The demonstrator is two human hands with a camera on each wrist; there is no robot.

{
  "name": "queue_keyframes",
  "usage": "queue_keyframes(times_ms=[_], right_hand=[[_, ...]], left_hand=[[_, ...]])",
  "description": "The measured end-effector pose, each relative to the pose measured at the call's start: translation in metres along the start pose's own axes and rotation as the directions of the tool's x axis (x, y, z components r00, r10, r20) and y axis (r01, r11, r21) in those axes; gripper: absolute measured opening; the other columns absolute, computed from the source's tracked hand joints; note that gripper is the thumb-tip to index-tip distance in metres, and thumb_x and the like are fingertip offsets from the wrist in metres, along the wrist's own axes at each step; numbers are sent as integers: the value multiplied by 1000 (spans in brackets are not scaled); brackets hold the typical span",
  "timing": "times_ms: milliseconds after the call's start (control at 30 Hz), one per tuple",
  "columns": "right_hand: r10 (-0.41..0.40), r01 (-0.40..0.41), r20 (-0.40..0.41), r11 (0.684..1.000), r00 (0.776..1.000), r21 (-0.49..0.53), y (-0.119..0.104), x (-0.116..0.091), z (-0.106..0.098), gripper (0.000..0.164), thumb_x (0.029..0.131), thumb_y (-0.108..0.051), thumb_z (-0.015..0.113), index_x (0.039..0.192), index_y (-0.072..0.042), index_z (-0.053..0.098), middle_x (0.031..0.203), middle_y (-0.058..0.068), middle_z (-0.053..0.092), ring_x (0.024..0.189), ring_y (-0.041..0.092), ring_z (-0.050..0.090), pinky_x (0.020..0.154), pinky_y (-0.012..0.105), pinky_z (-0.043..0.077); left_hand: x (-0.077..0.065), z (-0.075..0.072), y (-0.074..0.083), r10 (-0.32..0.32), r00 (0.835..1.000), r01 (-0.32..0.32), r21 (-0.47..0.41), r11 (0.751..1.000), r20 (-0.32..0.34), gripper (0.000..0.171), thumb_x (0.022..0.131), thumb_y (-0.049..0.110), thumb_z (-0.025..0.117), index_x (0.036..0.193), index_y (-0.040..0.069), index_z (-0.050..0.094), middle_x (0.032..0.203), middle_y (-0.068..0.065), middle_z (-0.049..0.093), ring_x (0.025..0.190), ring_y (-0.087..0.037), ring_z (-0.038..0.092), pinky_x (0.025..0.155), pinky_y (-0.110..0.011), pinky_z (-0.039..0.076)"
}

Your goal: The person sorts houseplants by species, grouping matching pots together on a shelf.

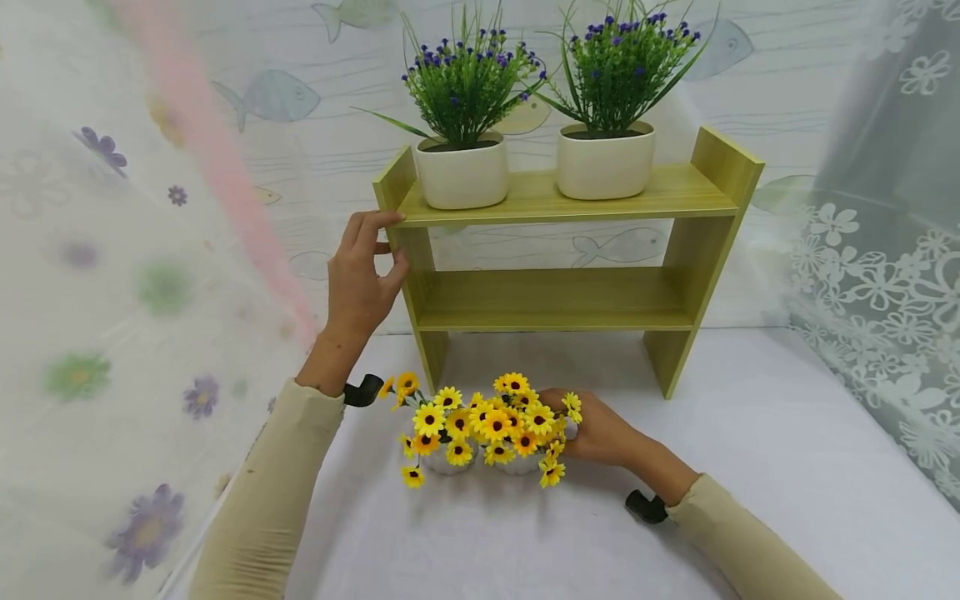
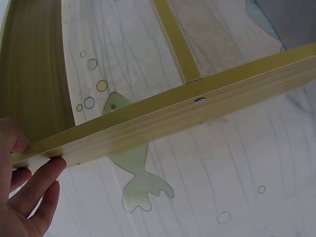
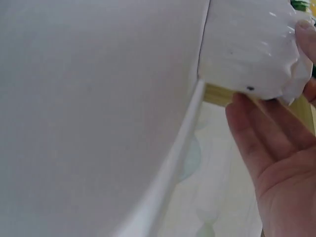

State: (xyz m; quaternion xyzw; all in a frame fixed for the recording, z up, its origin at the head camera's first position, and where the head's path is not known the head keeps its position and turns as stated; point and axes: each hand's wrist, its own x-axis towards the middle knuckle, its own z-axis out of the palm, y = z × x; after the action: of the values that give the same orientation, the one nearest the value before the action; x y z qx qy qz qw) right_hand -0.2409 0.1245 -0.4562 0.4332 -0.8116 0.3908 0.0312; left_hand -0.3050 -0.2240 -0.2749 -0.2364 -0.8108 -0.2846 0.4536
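Note:
My left hand (image 1: 360, 275) grips the left side panel of a greenish wooden shelf (image 1: 555, 298) near its top board. In the left wrist view, its fingers and thumb pinch the panel's edge (image 2: 148, 111) from both sides. Low in front of the shelf, my right hand (image 1: 600, 429) holds a small white pot (image 1: 519, 464) of yellow daisy-like flowers (image 1: 497, 425). The right wrist view has the fingers and thumb around this white ridged pot (image 3: 247, 49). Just left of it is a matching pot (image 1: 447, 460) with similar flowers.
Two cream planters, a left one (image 1: 463, 177) and a right one (image 1: 604, 164), bear purple-flowered greenery on the top board. A white cloth (image 1: 750, 467) covers the table. Fish-patterned sheeting hangs behind, with floral curtains (image 1: 885, 275) at the sides.

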Motion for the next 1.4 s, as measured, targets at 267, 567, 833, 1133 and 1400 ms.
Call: queue_keyframes(times_ms=[267,567,833,1133,1400], right_hand=[[3,-1,-54,999,999,33,-1,3,7,44,89,-25,89,130,-23,73,128,-6,75,115,13,72,98,40,61],[28,-23,-74,997,997,73,-9,3,-4,47,87,-26,90,130,-23,73,123,-9,76,112,12,72,97,39,61],[42,-29,-119,994,992,108,-21,8,-38,53,83,-18,92,133,-17,72,123,-7,76,112,13,72,99,37,60],[15,3,-182,996,983,95,-39,19,-88,61,81,-9,93,138,-10,69,128,1,74,115,15,69,101,31,56],[71,-70,-279,997,958,16,-45,23,-122,63,81,-8,91,139,-3,66,133,8,70,117,1,62,100,15,49]], left_hand=[[-1,0,0,0,1000,0,10,1000,2,39,98,2,63,135,13,62,126,-11,61,94,-32,77,70,-50,64],[0,-1,-1,-6,1000,7,7,1000,-7,40,97,0,63,135,14,63,126,-10,62,92,-30,77,74,-49,64],[0,-1,-1,-3,1000,3,14,1000,0,41,97,0,64,135,15,63,126,-10,63,93,-30,78,69,-49,63],[0,0,-1,4,1000,-4,5,1000,-9,41,96,-1,64,134,15,63,126,-9,63,92,-30,78,74,-50,64],[0,0,0,4,1000,-4,1,1000,-9,40,97,0,63,134,14,63,125,-11,62,92,-31,77,74,-50,64]])
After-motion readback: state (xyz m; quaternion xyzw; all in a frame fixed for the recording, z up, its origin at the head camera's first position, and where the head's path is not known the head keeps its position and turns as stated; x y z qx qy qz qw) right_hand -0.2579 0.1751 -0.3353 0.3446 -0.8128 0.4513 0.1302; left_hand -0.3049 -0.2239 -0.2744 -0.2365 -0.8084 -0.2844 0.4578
